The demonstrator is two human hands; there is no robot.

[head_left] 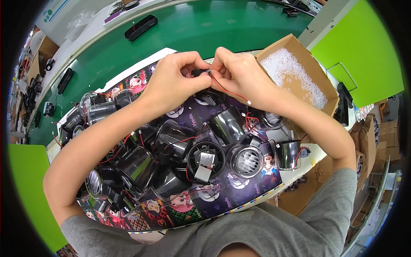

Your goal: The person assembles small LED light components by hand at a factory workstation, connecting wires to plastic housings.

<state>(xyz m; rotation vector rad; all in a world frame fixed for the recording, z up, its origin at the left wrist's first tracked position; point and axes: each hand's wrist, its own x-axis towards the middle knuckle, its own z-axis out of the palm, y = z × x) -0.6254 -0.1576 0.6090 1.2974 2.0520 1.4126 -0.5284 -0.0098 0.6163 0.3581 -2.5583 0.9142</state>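
Close together above the far part of the mat, both my hands are closed in pinches. My left hand (177, 77) grips a small black part (198, 73), mostly covered by the fingers. Against it, the fingertips of my right hand (242, 75) pinch a red-and-black wire (227, 90), whose white plug (249, 102) hangs below that hand. Just where the wire meets the black part is too small to tell. Beneath my wrists lie several glossy black cylindrical housings (227, 125) with wires, and a round fan unit (206, 160) with a silvery metal piece at its centre.
A printed mat (222, 199) lies under the housings. At the right, a cardboard box (295, 43) holds many small clear plastic rings (284, 64). Beyond is a green conveyor belt (192, 28) carrying a long black unit (141, 28). Bright green panels (364, 55) stand at both sides.
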